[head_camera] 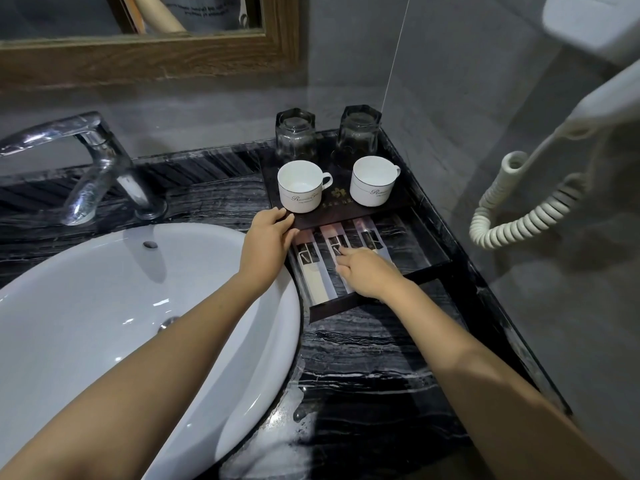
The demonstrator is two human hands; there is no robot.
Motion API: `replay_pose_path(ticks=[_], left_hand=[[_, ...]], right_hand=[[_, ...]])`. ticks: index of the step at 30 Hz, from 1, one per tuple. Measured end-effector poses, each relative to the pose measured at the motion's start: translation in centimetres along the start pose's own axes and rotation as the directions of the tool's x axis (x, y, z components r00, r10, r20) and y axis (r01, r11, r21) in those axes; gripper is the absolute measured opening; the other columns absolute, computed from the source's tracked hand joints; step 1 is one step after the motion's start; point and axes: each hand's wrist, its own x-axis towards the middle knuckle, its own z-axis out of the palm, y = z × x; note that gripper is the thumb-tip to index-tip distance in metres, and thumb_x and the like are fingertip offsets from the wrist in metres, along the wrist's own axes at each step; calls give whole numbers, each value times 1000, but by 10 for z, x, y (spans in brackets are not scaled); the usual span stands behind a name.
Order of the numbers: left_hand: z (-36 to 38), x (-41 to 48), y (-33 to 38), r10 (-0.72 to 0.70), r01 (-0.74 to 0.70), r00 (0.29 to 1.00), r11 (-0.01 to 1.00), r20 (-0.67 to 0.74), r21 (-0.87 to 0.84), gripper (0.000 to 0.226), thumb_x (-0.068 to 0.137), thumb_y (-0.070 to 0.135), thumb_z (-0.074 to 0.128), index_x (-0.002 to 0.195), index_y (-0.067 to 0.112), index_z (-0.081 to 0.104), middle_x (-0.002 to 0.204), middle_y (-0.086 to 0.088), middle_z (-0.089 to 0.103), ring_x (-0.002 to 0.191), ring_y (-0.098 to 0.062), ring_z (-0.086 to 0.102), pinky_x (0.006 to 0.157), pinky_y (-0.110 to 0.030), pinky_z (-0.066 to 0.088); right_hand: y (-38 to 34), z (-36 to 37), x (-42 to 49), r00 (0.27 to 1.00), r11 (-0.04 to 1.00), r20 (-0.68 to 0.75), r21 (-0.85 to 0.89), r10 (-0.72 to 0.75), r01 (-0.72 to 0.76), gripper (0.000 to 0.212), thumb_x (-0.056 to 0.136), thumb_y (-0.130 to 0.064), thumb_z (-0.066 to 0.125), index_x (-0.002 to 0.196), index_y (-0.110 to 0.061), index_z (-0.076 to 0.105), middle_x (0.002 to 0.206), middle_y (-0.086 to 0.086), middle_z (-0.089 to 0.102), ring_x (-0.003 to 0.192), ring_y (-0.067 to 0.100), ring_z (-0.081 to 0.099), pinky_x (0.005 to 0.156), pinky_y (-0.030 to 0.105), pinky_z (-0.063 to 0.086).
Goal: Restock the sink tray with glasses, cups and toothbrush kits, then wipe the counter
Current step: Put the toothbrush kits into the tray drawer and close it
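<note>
A dark tray (429, 268) sits on the black marble counter (363, 362) right of the sink. On its raised back part stand two upturned glasses (296, 136) (358, 133) and two white cups (300, 186) (373, 180). Three toothbrush kits lie side by side in the lower front part: left (313, 271), middle (334, 237), right (369, 233). My left hand (268, 242) rests on the front left edge of the raised part, fingers spread. My right hand (367, 273) lies over the middle and right kits, fingertips touching the middle one.
A white basin (104, 306) fills the left, with a chrome tap (97, 168) behind it. A wall hair dryer with a coiled cord (512, 216) hangs at the right. A wood-framed mirror (149, 60) is on the back wall. Water patches lie on the counter's front.
</note>
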Motion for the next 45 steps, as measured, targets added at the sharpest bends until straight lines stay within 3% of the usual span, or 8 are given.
replay_pose_path(ticks=[5, 8, 11, 16, 25, 34, 40, 45], left_hand=[[2, 1, -1, 9, -9, 1000, 1000, -12, 3, 24, 85, 12, 62, 104, -2, 68, 106, -18, 66, 99, -39, 57, 85, -31, 41], [2, 0, -1, 5, -5, 1000, 1000, -11, 8, 25, 85, 12, 63, 104, -2, 68, 106, -18, 66, 99, -39, 57, 85, -34, 45], [3, 1, -1, 10, -10, 1000, 1000, -3, 16, 24, 86, 13, 62, 103, -2, 68, 105, -18, 65, 98, -39, 57, 85, -34, 45], [2, 0, 1, 9, -9, 1000, 1000, -4, 22, 25, 86, 12, 61, 105, -4, 67, 107, -20, 65, 101, -40, 56, 87, -37, 45], [-11, 4, 8, 1, -2, 999, 1000, 34, 10, 23, 86, 9, 61, 101, -7, 68, 103, -24, 65, 103, -40, 55, 86, -37, 45], [-16, 9, 4, 32, -36, 995, 998, 94, 45, 23, 83, 9, 65, 99, -6, 69, 99, -23, 67, 101, -38, 59, 84, -36, 47], [-22, 9, 5, 69, -75, 993, 996, 98, 51, 12, 77, 4, 69, 82, -7, 70, 82, -24, 67, 84, -38, 63, 72, -39, 53], [-22, 8, 5, 82, -89, 990, 994, 115, 62, 13, 78, 6, 67, 81, -6, 70, 82, -23, 67, 83, -38, 64, 73, -37, 53]], right_hand=[[4, -3, -19, 973, 958, -232, 279, 6, 60, 38, 98, -28, 40, 131, -14, 54, 147, 1, 42, 137, 20, 34, 111, 37, 32], [8, -1, -54, 795, 903, -574, 422, 198, 80, 25, 92, -23, 54, 111, -12, 65, 115, 3, 64, 109, 19, 55, 90, 29, 45], [11, 19, -88, 619, 834, -663, 552, 420, 25, 11, 86, -21, 63, 92, -11, 64, 93, 0, 61, 85, 17, 59, 75, 29, 49], [11, 53, -78, 691, 726, -494, 685, 527, -63, 18, 82, -22, 69, 84, -11, 55, 89, 6, 61, 79, 20, 60, 69, 31, 49], [8, 59, -53, 639, 567, -449, 823, 624, 25, 16, 79, -6, 68, 77, -12, 53, 83, 12, 64, 74, 23, 62, 68, 26, 48], [7, 52, -40, 627, 646, -539, 760, 562, 74, 9, 83, -9, 66, 88, -4, 62, 92, 8, 62, 73, 14, 54, 65, 13, 36], [3, 39, -8, 632, 608, -539, 783, 557, 131, 10, 83, -7, 66, 90, -2, 63, 98, 13, 62, 77, 15, 56, 71, 21, 43], [-3, 30, 19, 596, 582, -555, 794, 580, 173, 11, 83, -7, 66, 92, -1, 64, 96, 17, 65, 75, 14, 56, 66, 11, 36]])
